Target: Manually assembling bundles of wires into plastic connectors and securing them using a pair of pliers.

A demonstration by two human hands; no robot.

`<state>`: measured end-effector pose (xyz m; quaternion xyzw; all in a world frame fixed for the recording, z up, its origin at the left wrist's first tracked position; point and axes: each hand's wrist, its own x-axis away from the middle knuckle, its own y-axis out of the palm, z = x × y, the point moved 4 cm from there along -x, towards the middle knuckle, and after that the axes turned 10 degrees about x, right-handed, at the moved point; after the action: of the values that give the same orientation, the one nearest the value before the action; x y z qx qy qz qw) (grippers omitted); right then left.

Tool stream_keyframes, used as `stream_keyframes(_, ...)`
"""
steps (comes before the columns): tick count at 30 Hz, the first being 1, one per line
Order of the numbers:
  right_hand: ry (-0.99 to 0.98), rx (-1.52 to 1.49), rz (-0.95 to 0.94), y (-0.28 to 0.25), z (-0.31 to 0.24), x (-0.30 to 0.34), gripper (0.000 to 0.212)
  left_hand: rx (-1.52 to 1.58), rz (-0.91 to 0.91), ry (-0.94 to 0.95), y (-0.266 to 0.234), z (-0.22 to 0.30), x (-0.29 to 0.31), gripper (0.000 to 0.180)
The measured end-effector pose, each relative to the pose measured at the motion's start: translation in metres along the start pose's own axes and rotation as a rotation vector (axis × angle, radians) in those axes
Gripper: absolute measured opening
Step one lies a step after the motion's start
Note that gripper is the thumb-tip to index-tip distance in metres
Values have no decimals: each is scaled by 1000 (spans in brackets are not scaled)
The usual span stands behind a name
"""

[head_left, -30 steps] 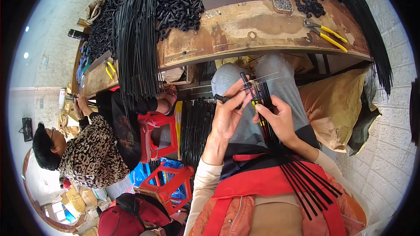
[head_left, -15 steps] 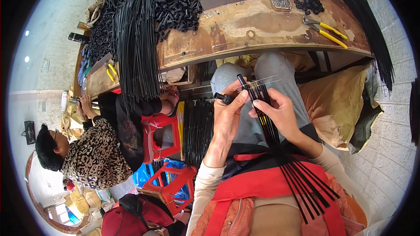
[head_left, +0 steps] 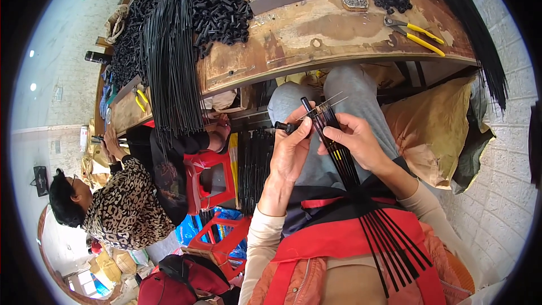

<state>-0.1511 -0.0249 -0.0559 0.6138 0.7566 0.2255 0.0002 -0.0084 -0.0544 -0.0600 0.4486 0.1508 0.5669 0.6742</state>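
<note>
Though fanned, 1 rod bundle (head_left: 339,152), 2 hands.

1. bundle of thin black rods (head_left: 361,192): long, straight, glossy; held in the right hand (head_left: 354,144) above the lap. top ends bunched tight near the fingers, lower ends fan out over the red apron toward the bottom edge. a few show small yellow marks mid-length.
2. thin silver wires (head_left: 326,103): stick out of the bundle's top, slanting up and to the right.
3. small black cap piece (head_left: 287,127): short, tube-like, pinched in the left hand (head_left: 292,149), just beside the bundle's top, w/ one end poking out left.
</note>
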Motion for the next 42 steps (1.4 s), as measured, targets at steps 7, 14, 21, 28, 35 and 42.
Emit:
stream_keyframes(7,-20,61,28,-1,-3,3,22,62,-4,-100,-9,-8,1,35)
stream_keyframes(14,64,-179,-115,-4,4,-3,25,23,-12,-161,4,-7,7,35)
stream_keyframes(21,34,-149,-155,-2,8,-3,24,-203,-124,-62,-1,7,-3,51)
stream_keyframes(28,27,-95,-170,6,-2,0,18,-340,-403,-70,54,49,-50,56)
stream_keyframes(35,-1,-104,-138,4,-2,1,26,-124,-327,-239,20,26,-35,52)
stream_keyframes(42,6,-62,-118,6,-7,-1,17,-432,-53,135,22,45,-35,26)
